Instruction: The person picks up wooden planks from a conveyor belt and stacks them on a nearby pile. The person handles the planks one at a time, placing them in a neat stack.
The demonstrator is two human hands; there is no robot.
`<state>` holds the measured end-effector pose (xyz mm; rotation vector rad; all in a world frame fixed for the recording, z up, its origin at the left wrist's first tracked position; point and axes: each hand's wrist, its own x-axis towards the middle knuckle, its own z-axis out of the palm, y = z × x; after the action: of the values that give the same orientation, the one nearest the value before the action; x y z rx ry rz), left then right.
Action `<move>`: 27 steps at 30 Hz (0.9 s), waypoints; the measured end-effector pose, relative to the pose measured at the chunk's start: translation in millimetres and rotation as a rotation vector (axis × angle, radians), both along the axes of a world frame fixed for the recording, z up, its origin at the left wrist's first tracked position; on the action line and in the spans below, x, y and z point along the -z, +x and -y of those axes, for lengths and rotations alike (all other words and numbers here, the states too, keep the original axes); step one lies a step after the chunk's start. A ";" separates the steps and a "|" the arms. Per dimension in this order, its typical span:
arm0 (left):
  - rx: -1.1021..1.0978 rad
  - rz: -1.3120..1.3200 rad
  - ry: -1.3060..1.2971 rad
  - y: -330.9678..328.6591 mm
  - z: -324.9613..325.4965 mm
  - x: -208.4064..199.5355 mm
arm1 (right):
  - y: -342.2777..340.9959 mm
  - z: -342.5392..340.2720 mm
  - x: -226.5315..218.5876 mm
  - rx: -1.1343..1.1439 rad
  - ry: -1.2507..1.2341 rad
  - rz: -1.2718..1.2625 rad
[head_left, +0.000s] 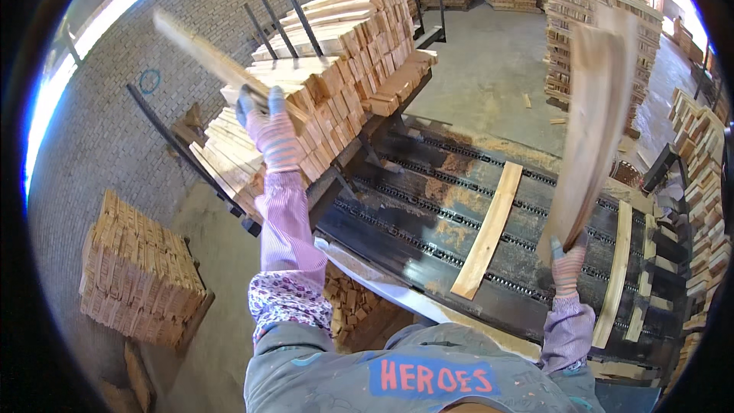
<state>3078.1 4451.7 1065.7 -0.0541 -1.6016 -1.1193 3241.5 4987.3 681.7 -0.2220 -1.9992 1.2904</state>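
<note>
My left hand, in a striped glove with grey fingertips, is closed round the near end of a wooden board. This board slants up and left over the stacked boards, its far end smeared by motion. My right hand, gloved alike, grips the lower end of another wooden board. That one stands steeply up above the chain conveyor and is also blurred; whether it is a single piece I cannot tell. A loose board lies across the conveyor chains between my hands.
Dark upright posts rise among the stacked boards at the left. More boards lie on the conveyor's right end. A block-shaped wood stack stands at lower left, a tall stack at the back right. Sawdust covers parts of the conveyor.
</note>
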 end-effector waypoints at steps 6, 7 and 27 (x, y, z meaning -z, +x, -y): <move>-0.317 0.720 -0.238 -36.0 90.4 -29.1 | -81.2 25.5 -138.5 -0.103 0.018 -0.150; -0.272 0.857 -0.336 -39.3 100.7 -22.3 | -99.5 33.1 -163.5 -0.196 -0.024 -0.190; 1.039 0.636 0.004 37.5 -13.1 181.5 | -568.7 371.3 -496.0 -1.233 -0.401 0.116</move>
<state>3115.6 4464.8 884.2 -0.6425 -2.2037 -2.0743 2672.9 4615.9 1177.7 0.9187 -1.9350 2.4444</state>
